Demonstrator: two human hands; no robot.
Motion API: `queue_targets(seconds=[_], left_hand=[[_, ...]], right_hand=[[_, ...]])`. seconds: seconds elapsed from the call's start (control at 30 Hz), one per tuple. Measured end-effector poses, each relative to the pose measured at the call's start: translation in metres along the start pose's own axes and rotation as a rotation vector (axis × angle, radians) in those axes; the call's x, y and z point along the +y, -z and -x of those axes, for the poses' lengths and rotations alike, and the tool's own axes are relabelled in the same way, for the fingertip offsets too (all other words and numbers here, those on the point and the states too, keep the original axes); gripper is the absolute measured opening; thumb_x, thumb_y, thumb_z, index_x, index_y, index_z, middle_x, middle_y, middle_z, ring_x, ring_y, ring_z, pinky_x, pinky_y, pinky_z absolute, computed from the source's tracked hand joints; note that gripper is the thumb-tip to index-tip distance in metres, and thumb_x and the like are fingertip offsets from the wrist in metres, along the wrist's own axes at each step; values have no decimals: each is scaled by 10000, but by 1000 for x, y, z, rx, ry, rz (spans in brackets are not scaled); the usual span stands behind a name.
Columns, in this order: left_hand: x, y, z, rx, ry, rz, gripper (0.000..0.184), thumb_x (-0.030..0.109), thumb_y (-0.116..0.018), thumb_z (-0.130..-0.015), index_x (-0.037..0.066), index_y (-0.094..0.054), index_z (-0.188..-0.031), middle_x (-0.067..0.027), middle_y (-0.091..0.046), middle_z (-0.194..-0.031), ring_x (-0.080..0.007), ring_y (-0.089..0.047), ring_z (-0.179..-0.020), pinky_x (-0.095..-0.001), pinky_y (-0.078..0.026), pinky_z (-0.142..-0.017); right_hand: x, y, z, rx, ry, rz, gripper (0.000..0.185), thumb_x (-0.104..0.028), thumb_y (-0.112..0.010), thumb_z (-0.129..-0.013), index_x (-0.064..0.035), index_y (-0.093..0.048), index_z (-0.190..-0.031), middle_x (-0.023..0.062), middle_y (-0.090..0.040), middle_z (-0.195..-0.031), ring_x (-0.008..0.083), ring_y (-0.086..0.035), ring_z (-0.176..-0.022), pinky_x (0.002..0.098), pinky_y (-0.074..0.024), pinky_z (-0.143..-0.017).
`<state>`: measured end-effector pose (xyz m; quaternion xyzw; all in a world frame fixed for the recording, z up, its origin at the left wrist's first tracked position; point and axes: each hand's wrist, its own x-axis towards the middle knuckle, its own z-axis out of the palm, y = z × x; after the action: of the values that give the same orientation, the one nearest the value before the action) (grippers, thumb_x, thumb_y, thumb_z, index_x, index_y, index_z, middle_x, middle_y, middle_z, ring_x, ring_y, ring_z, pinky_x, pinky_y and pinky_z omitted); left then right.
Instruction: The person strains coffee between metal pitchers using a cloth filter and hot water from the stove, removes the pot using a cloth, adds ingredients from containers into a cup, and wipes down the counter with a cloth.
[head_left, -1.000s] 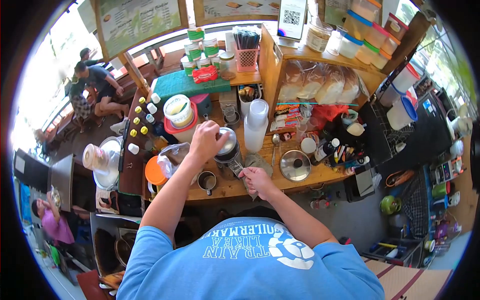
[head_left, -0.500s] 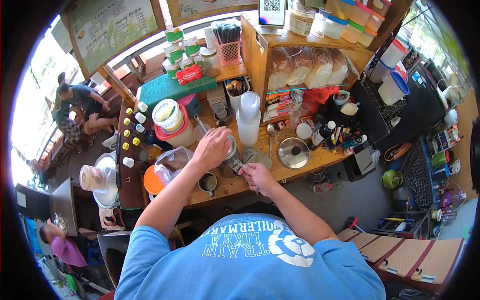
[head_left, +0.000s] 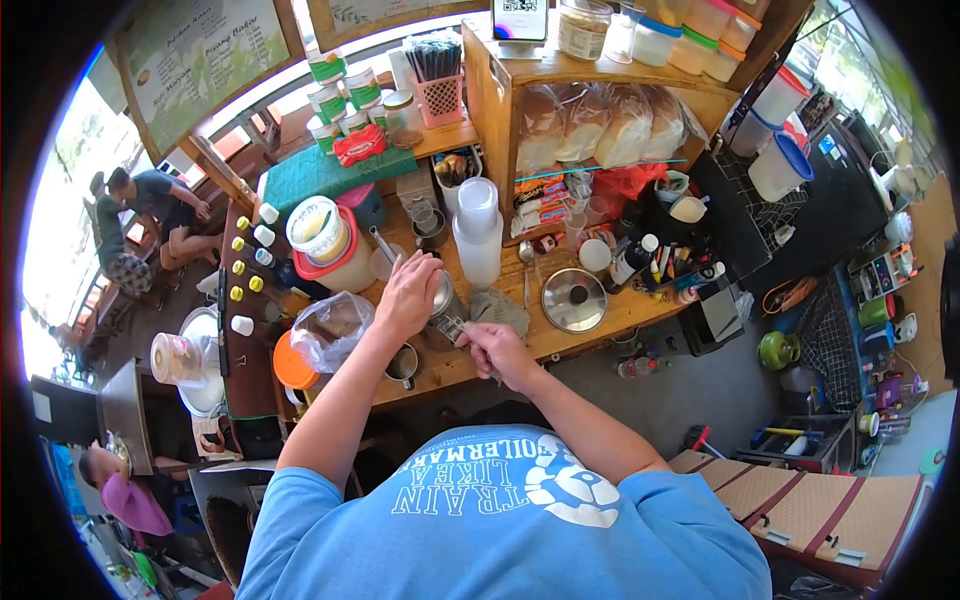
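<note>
A metal-rimmed cup [head_left: 443, 305] stands tilted between my two hands, over the wooden counter. My left hand [head_left: 408, 295] lies around its far left side, the fingers bent over the rim. At its near right side my right hand [head_left: 500, 354] is closed, thumb and fingers pinched on its lower edge; what exactly they grip is partly hidden. A grey cloth [head_left: 500, 312] lies just beyond my right hand. Near my left wrist sits a steel mug [head_left: 403, 367]. A stack of clear plastic cups [head_left: 479, 235] rises behind the cloth.
A glass lid [head_left: 574, 300] lies to the right on the counter [head_left: 540, 345]. Left are a plastic bag [head_left: 330, 330], an orange lid [head_left: 295, 360] and a lidded tub [head_left: 325, 235]. Bread loaves [head_left: 590, 125] fill the shelf ahead. People sit beyond the counter.
The view has shifted slightly, so the counter things appear further left. Both hands stay at the cup, which looks a little more upright.
</note>
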<state>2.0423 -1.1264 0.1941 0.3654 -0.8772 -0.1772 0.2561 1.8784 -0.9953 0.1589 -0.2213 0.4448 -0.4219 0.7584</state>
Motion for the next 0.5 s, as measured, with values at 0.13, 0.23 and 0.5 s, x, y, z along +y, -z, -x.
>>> queue_targets(seconds=[0.13,0.23,0.5], left_hand=[[16,7,10,207,-17,-328,298,188,-548,-968,17,-574,-1211,-217,-586,-1272,-388,-529,-1223,-552,-333,-1090],[63,34,31,394,232,305,272,187,-532,-975,5,-626,-1154,-208,-641,-1173,-342,-601,-1128,-470,-429,-1026],[255,150,46,103,-807,1455,191,-56,-461,-934,30,-628,-967,-380,-560,-1194,-501,-601,-1013,-549,-496,-833]], right_hand=[[21,20,-16,249,245,-140,217,-243,-535,-1007,-61,-634,-1069,4,-539,-776,115,-522,-684,273,-451,-608],[56,37,-42,317,461,88,231,-195,-551,-963,-55,-627,-1130,53,-605,-972,151,-585,-883,299,-499,-753],[62,19,-54,156,513,510,235,-90,-528,-829,-21,-647,-1019,84,-684,-913,198,-622,-888,315,-474,-850]])
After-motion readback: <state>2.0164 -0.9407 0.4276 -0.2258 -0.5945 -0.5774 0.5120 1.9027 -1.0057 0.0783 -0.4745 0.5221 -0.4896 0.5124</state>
